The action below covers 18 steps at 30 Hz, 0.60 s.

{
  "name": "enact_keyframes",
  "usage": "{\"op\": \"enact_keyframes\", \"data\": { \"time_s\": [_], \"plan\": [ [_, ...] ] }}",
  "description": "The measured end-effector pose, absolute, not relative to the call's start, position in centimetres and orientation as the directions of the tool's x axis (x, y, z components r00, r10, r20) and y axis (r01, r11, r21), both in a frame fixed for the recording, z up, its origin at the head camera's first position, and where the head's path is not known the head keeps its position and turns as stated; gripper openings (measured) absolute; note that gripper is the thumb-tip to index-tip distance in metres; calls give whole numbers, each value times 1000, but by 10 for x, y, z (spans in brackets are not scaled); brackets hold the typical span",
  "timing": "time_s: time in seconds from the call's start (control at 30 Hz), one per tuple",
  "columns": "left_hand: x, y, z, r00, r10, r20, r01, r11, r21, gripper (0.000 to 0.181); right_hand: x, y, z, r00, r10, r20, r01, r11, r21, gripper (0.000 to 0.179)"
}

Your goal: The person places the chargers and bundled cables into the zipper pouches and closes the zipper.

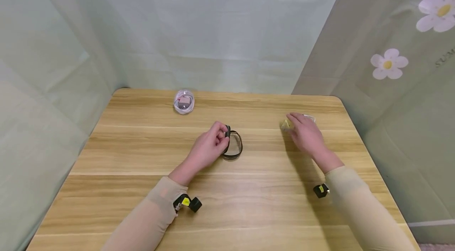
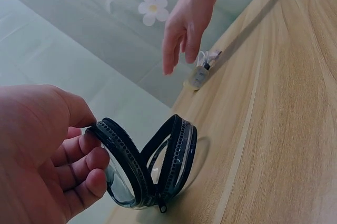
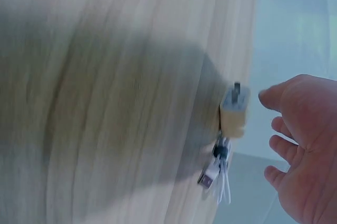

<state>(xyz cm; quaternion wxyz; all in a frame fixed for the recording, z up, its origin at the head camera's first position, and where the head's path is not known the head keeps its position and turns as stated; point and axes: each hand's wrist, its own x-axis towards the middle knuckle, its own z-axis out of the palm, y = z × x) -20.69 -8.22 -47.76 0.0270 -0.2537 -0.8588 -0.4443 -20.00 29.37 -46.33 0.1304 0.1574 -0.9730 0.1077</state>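
My left hand (image 1: 210, 144) pinches the rim of a small round clear zip pouch (image 2: 126, 166) with black zipper edging. Unzipped, the pouch spreads into two halves joined at the bottom, standing on the wooden table near its middle. On the right, my right hand (image 1: 306, 133) hovers just over a yellow charger plug (image 3: 234, 116), fingers loosely bent and holding nothing. Beside the plug lies a white USB cable (image 3: 221, 176), bundled with a dark tie. Most of the plug and cable is hidden under the hand in the head view.
A coiled white cable with a pink-and-grey plug (image 1: 184, 102) lies toward the back left of the wooden table (image 1: 124, 152). Pale curtains (image 1: 220, 30) hang behind and at both sides of the table, the right one printed with white flowers (image 1: 389, 64).
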Motion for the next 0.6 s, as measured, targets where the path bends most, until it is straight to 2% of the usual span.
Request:
{"op": "enact_keyframes", "data": {
  "time_s": [0.2, 0.6],
  "plan": [
    [-207, -82, -478, -872, 410, 268, 455, 475, 753, 25, -206, 310, -460, -934, -243, 261, -295, 938, -184, 62],
    [-205, -82, -477, -873, 410, 264, 452, 475, 755, 26, -220, 332, -457, -978, -204, 34, -207, 966, -157, 64]
  ]
}}
